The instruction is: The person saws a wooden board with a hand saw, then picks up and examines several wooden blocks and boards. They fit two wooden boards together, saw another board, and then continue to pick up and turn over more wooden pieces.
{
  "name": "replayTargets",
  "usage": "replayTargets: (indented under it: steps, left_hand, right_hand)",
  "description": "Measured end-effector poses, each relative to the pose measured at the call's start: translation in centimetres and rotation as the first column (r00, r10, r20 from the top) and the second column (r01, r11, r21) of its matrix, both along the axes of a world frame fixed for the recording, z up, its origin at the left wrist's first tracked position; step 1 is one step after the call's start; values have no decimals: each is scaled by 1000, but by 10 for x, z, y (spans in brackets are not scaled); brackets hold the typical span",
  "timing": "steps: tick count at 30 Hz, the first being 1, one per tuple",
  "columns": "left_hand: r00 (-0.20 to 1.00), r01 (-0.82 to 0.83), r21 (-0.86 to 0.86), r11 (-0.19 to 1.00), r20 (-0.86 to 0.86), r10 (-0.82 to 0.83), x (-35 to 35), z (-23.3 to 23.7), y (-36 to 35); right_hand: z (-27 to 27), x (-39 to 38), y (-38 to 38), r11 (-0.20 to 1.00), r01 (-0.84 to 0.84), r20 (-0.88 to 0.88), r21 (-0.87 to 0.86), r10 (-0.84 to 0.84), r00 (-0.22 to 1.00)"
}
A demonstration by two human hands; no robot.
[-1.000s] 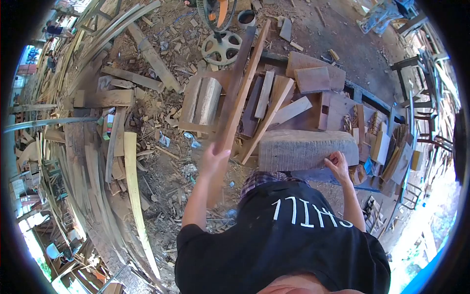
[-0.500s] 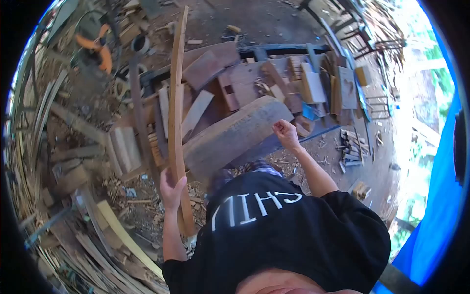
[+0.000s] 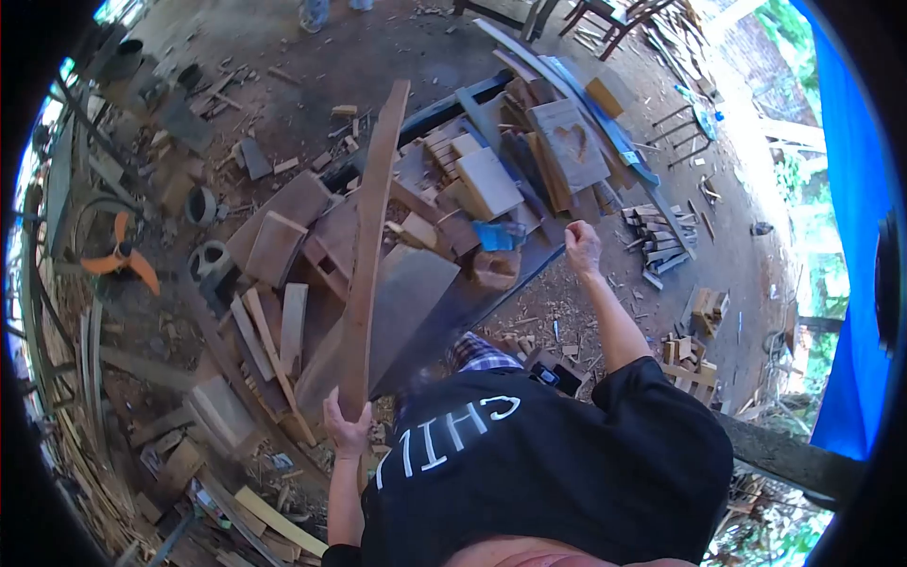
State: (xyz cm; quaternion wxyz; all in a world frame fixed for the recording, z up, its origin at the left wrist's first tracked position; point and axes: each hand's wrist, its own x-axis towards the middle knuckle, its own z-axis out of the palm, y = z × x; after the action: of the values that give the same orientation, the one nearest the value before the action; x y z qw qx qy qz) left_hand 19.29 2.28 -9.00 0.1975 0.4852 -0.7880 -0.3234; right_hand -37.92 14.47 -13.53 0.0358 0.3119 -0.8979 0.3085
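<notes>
My left hand point(image 3: 348, 430) is wrapped round the near end of a long wooden board point(image 3: 370, 246), which rises away from me over the workbench. My right hand point(image 3: 582, 248) is held up beyond the right edge of the bench, its fingers curled closed; whatever may be inside them is hidden. Behind the long board, a wide plank point(image 3: 416, 288) lies across the near part of the bench. A blue cloth-like piece point(image 3: 496, 236) and a block of wood point(image 3: 496, 271) sit at the bench edge, left of my right hand.
Wood blocks and a panel with a heart-shaped cutout point(image 3: 570, 142) crowd the bench. An orange-bladed fan point(image 3: 123, 253) stands at left. Piled offcuts point(image 3: 661, 236) and scattered chips cover the floor at right. A blue tarp point(image 3: 855, 236) hangs at far right.
My view has turned to the right. The board in my left hand has tilted rightward, and my grip is now at its near end. My right hand has moved off the wide plank, outward to the right.
</notes>
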Motion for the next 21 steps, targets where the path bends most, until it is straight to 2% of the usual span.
replayTargets:
  steps: [2, 4, 6, 9, 17, 21]
  left_hand:
    - [1000, 20, 11, 1000, 20, -21, -6, -6, 2]
    - [986, 62, -72, 995, 157, -50, -8, -11, 3]
    - [985, 56, -36, 998, 166, -49, -12, -11, 2]
    - [951, 0, 42, 999, 308, -13, -16, -2, 0]
    - [916, -67, -79, 995, 391, 93, -68, 12, -5]
    - [905, -113, -167, 979, 389, 171, -105, -3, -18]
  right_hand:
    - [-1, -10, -6, 993, -117, 22, -10, 117, 993]
    - [1, -14, -18, 991, -127, 43, -52, 129, 991]
    - [0, -19, -33, 978, -202, 120, -57, 208, 971]
    - [-8, -24, -54, 964, -264, 108, -39, 266, 958]
    - [-10, -24, -69, 944, -328, 7, -25, 329, 944]
    - [2, -14, -50, 957, -287, 107, -26, 289, 951]
